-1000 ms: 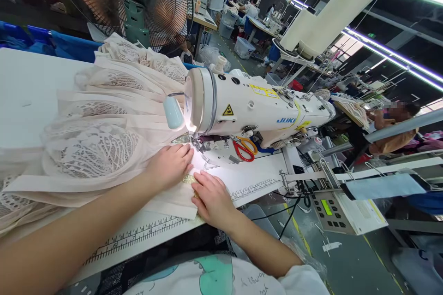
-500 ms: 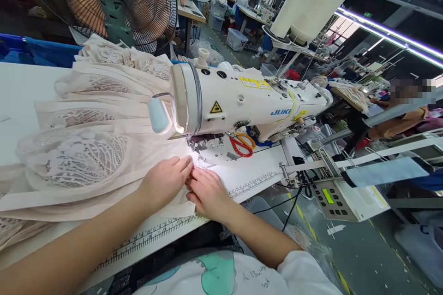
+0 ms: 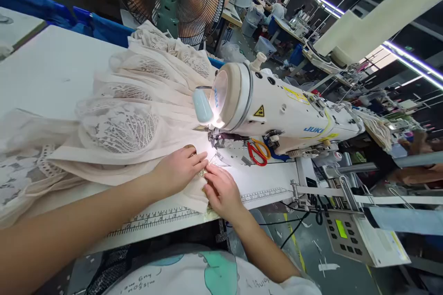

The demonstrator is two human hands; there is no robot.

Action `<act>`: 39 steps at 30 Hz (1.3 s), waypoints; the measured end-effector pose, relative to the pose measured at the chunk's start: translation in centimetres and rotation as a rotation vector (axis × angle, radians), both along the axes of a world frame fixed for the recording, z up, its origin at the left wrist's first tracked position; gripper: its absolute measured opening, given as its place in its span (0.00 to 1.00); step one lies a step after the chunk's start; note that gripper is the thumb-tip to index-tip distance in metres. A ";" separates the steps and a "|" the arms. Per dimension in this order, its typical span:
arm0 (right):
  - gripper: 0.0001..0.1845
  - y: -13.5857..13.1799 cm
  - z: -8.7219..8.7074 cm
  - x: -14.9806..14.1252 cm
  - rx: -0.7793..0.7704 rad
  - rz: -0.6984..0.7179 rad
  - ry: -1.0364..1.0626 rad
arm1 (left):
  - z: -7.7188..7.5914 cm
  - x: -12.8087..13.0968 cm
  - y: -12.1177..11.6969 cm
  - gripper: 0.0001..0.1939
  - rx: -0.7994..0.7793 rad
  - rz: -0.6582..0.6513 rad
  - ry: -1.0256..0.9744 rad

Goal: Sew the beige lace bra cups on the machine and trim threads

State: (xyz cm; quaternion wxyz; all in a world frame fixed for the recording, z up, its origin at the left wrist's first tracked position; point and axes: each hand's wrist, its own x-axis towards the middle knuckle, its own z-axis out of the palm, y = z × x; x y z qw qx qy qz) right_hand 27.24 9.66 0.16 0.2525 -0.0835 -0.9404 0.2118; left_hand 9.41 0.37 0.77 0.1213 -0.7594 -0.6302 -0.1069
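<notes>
At the near edge of the table: beige lace garments spread toward the far edge.
Left hand: bent fingers lay over them; whether it gripped could not be told.
Right hand: fingertips rested just beside; grip equally unclear.

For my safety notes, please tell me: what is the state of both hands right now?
Left hand: fingers on the cream fabric; whether it grips cannot be told.
Right hand: fingertips at the fabric's edge; grip also cannot be told.
</notes>
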 end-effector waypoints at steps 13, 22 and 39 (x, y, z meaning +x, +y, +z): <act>0.14 0.1 0.0 -0.2 -0.079 -0.026 -0.033 | -0.3 -2.2 1.1 0.20 -0.010 -0.068 -0.056; 0.14 0.1 0.0 -0.3 -0.044 -0.047 0.005 | 0.8 -4.1 2.3 0.21 -0.095 -0.056 -0.048; 0.13 0.0 0.2 -0.3 -0.053 -0.071 -0.026 | 1.1 -6.7 4.0 0.22 -0.150 0.047 -0.087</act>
